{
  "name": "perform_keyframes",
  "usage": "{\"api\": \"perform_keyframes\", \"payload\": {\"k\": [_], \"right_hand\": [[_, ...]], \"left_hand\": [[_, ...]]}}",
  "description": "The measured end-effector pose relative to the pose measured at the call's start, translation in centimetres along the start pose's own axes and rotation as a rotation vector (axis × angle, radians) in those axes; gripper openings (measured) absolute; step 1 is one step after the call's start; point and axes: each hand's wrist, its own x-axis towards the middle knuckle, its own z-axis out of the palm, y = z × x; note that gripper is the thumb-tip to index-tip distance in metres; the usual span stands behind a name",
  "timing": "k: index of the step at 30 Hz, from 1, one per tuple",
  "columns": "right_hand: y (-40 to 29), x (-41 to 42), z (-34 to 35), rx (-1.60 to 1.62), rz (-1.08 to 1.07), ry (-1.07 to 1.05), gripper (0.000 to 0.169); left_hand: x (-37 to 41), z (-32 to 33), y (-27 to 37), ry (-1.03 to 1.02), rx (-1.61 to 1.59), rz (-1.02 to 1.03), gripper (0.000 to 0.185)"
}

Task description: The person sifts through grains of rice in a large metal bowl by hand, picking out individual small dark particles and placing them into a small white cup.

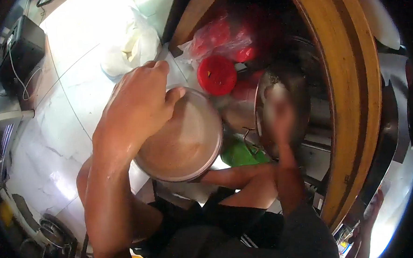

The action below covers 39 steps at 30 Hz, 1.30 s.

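My left hand is at the upper left rim of a round metal pot, its fingers hooked over the edge and the thumb on the rim. The pot holds a cloudy brownish liquid and stands between my legs. To the right, my right hand is blurred inside a tilted dark pan or wok. Something pale shows at its fingertips; whether the hand grips it I cannot tell. A round red lid lies between the two vessels, beyond them.
Red items in a clear plastic bag lie under a curved wooden table edge. A white plastic bag stands on the tiled floor. A green object is by my knee. A black box with a cable is far left.
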Motion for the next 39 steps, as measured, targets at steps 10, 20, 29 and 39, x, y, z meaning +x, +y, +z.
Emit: {"api": "perform_keyframes", "payload": {"k": [10, 20, 29, 39], "right_hand": [[-17.1, -13.1, -2.9, 0.386, -0.01, -0.511, 0.007], [-1.4, -9.8, 1.1, 1.009, 1.03, -0.406, 0.032], [14.6, 8.4, 8.4, 0.712, 0.761, -0.369, 0.04], [16.5, 6.2, 15.5, -0.37, 0.113, -0.351, 0.027]], "left_hand": [[-0.8, 0.7, -0.6, 0.051, -0.002, 0.048, 0.042], [-1.2, 0.5, -0.9, 0.117, -0.025, 0.107, 0.041], [0.0, -0.2, -0.7, -0.019, 0.028, -0.006, 0.041], [0.7, -0.3, 1.1, -0.086, 0.046, -0.146, 0.043]]}}
